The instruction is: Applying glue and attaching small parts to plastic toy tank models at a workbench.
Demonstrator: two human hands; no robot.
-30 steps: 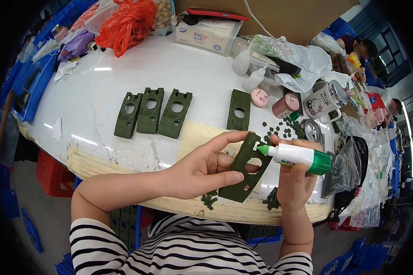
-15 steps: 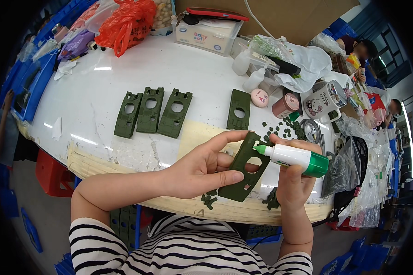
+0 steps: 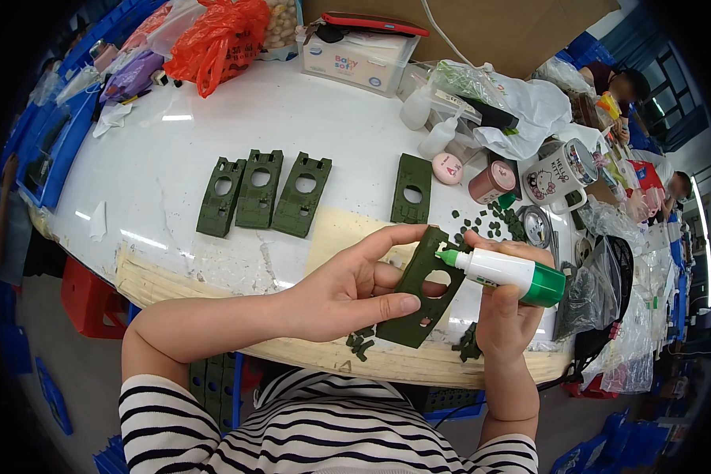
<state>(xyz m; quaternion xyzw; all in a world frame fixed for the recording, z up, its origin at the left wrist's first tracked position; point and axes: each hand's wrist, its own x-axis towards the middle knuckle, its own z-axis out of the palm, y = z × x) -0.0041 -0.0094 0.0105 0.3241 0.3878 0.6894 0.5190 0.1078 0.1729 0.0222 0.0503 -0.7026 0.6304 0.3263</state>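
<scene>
Head view; green nozzle (image 3: 449,257), contact unclear

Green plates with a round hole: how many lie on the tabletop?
4: a left plate, middle plate and right plate grouped at left, and a lone plate beside the pink round case. Clutter may hide more.

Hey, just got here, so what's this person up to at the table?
The person's left hand holds a dark green plastic part tilted above the table. The right hand grips a white bottle, its green nozzle pointing at the held part's far end; I can't tell whether it touches. Three similar parts lie side by side to the left, another similar part lies farther back, and small green pieces are scattered nearby.
</scene>
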